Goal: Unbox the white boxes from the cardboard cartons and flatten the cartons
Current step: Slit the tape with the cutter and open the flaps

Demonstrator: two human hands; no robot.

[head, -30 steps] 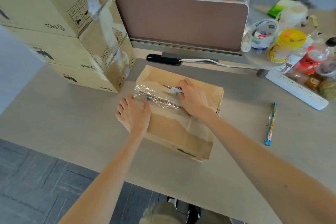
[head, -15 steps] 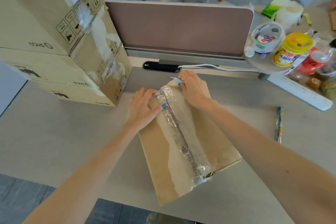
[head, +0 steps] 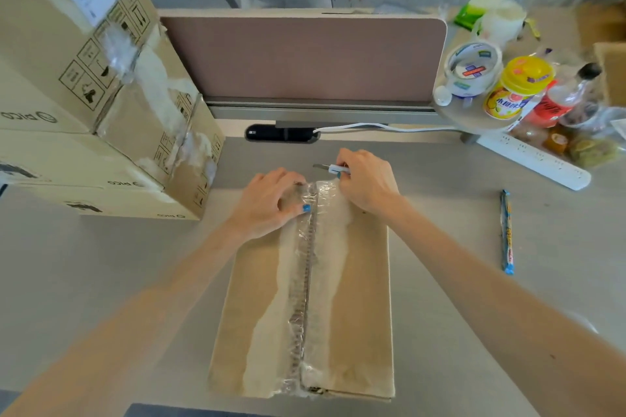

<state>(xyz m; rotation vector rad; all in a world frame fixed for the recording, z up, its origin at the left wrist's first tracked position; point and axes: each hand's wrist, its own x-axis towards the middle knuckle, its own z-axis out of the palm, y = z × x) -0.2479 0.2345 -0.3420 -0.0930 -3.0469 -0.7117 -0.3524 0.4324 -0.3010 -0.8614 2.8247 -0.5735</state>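
Note:
A closed cardboard carton (head: pixel 366 298) lies lengthwise in front of me on the desk, its centre seam covered by crumpled clear tape (head: pixel 305 281). My left hand (head: pixel 267 203) presses on the carton's far left corner, fingers at the tape's end. My right hand (head: pixel 366 183) rests on the far right corner and grips a small white and blue cutter (head: pixel 333 168), blade pointing left beyond the carton's far edge. No white box is visible.
A stack of three larger cartons (head: pixel 101 118) fills the left of the desk. A pink divider panel (head: pixel 305 54) stands behind. Jars and bottles (head: pixel 518 91), a white power strip (head: pixel 535 156) and a blue wrapped stick (head: pixel 507 234) lie at the right. A person stands beyond the divider.
The carton has turned from lying crosswise to lengthwise, its taped seam now pointing straight away from me. Both hands stayed at its far end; the cutter stays in my right hand.

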